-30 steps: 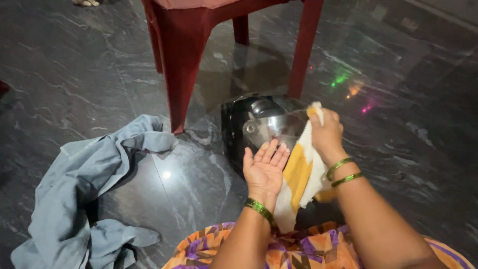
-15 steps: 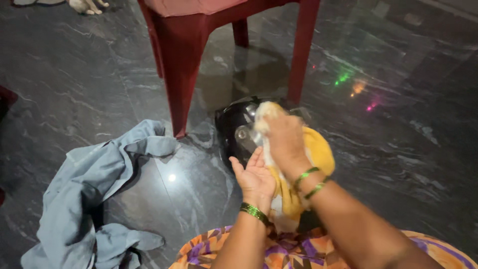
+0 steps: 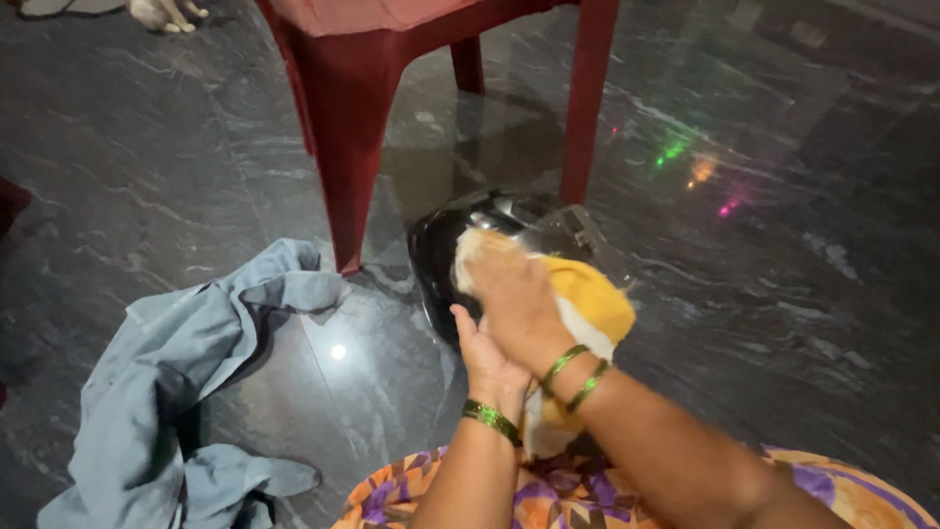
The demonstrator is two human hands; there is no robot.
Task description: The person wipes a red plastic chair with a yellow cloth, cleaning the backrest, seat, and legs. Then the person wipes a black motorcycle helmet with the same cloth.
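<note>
- Yellow and white cloth (image 3: pixel 587 304) fills the middle of my view, bunched under the right hand (image 3: pixel 514 299).
- That right hand is closed over the cloth, fingers curled down on it, pressing it against the top of a helmet (image 3: pixel 441 250).
- Two green bangles (image 3: pixel 576 375) circle the right wrist.
- I see the helmet as a glossy black shell with a clear visor (image 3: pixel 573 230); it sits on the floor just in front of me, close to my lap.
- My left hand (image 3: pixel 485 358) lies under the right one, palm up and fingers spread — flat and open, gripping nothing that I can make out. Its fingertips are at the helmet's near edge; I cannot tell whether they touch it.
- One green bangle (image 3: pixel 493 421) sits on the left wrist.
- Part of the cloth hangs down between the two forearms, toward a printed orange and purple garment (image 3: pixel 392 495) at the bottom edge.
- Just behind the helmet stands a dark red plastic chair (image 3: pixel 343 118); its front right leg comes down right beside the visor.
- To the left, well apart from the hands, a grey-blue garment (image 3: pixel 166 392) lies crumpled on the floor.
- Underneath it all is a dark polished stone floor (image 3: pixel 783 294) with pale veins — small green, orange and pink glints of light show on it at the right.
</note>
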